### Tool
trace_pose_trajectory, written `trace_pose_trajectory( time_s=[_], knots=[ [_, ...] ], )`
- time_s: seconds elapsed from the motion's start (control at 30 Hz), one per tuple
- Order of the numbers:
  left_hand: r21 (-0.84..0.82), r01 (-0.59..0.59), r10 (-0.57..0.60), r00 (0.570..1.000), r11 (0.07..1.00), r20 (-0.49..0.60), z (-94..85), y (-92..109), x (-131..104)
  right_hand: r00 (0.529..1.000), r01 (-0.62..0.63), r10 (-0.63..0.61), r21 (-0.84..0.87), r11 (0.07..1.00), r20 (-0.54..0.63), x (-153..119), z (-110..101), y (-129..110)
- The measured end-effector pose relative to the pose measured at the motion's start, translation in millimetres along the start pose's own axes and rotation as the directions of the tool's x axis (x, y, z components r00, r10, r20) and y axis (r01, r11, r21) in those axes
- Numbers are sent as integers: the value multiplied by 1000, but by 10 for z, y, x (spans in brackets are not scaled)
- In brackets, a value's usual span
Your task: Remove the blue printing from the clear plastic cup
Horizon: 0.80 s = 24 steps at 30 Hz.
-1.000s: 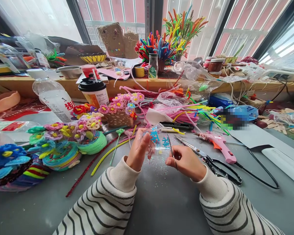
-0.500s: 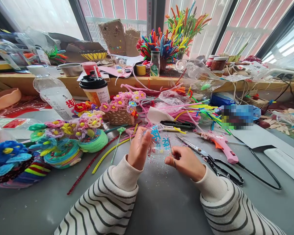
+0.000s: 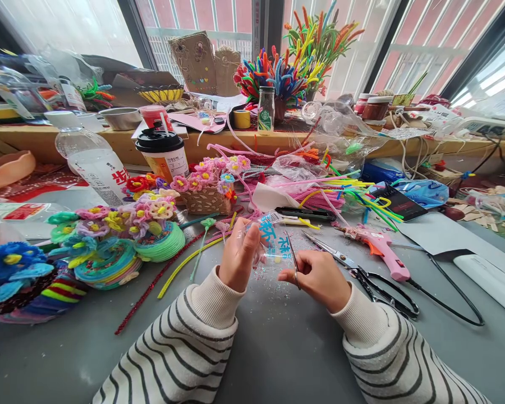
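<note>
A clear plastic bottle piece [image 3: 273, 242] with blue lettering is held upright-tilted above the grey table, its far end hidden by fingers. My left hand [image 3: 239, 255] wraps round its left side, thumb on top. At its right edge, my right hand [image 3: 309, 275] grips small scissors [image 3: 293, 252], whose thin blades lie against the plastic rim. Small glittery scraps are scattered on the table under the plastic. Larger black-handled scissors [image 3: 353, 269] lie on the table just right of my right hand.
A pink glue gun [image 3: 379, 247] with a black cable lies at the right. Pipe-cleaner flower pots [image 3: 160, 241] stand left, near a water bottle [image 3: 90, 163] and a lidded cup [image 3: 163, 154]. Bundled pipe cleaners [image 3: 303, 196] lie behind the hands. A wooden ledge [image 3: 219, 140] runs across the back.
My right hand's fingers and the small scissors have shifted slightly, with the blades now more visible at the plastic's edge. My left hand stays almost still.
</note>
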<state>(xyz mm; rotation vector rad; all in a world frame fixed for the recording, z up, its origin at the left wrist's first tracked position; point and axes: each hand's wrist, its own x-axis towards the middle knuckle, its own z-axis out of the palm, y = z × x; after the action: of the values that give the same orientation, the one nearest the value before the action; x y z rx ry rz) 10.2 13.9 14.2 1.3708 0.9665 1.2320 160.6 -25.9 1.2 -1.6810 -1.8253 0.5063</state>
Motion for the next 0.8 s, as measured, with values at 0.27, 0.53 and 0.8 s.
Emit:
trace_pose_trajectory(
  time_s=[0.27,0.53,0.8],
  knots=[
    [-60,-3,2,1000,998,-16,12,-3,4,999,-8,7,-13,1000,-35,0,16,18],
    [-150,9,-14,999,989,-36,34,-15,18,997,12,-12,9,1000,-81,12,20,0],
    [-158,47,-50,999,986,-18,30,-15,20,1000,-3,3,16,1000,-14,5,20,30]
  ],
)
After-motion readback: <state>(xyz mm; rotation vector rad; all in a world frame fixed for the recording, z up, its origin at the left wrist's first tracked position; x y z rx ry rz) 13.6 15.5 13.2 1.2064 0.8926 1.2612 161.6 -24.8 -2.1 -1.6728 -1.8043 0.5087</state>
